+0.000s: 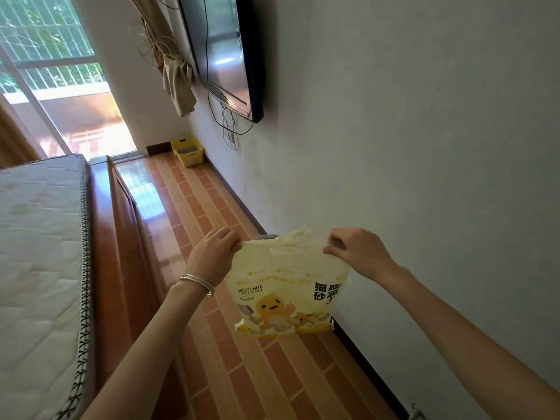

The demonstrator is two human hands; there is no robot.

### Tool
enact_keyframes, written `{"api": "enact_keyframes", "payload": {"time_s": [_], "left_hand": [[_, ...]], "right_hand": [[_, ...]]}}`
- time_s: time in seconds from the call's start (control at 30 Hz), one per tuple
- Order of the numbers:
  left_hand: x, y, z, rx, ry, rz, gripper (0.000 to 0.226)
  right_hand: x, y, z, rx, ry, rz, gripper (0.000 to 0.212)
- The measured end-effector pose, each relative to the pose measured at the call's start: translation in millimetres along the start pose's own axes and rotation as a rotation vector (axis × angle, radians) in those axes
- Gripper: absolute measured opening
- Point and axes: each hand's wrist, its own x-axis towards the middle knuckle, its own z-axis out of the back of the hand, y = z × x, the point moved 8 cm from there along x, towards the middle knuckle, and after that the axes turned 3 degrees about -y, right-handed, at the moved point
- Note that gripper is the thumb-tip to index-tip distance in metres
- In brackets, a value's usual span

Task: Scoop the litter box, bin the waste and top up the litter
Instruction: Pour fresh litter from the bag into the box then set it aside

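Both hands pinched the top edge of the litter bag [285, 286], left hand [216, 253] and right hand [354, 248] at opposite corners, bag hanging upright below. The yellow litter box [188, 153] sat well ahead on the floor, beyond the left hand, against the wall.

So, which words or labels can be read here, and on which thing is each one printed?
"BENTONITE CAT LITTER": on the yellow bag, lower left of its face.
"猫砂": on the bag, at the right; the characters beside it are cut off by a fold.
Small line under "CAT LITTER": too blurred to read.
No other text is visible.
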Motion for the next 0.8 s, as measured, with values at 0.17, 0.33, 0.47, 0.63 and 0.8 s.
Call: {"api": "enact_keyframes", "payload": {"time_s": [0.17, 0.33, 0.47, 0.63, 0.8], "left_hand": [[1, 22, 7, -0.003, -0.012, 0.017, 0.008], [0, 40, 12, 0.006, -0.018, 0.021, 0.007], [1, 57, 11, 0.022, -0.007, 0.036, 0.008], [0, 72, 19, 0.018, -0.015, 0.046, 0.010], [-1, 89, 27, 0.005, -0.020, 0.051, 0.009]], "right_hand": [[19, 14, -7, 0.001, 0.000, 0.015, 0.024], [33, 28, -13, 0.009, -0.005, 0.033, 0.022], [41, 37, -18, 0.004, -0.004, 0.040, 0.022], [51, 50, -22, 0.000, -0.017, 0.046, 0.026], [61, 67, -26, -0.010, -0.027, 0.059, 0.026]]}}
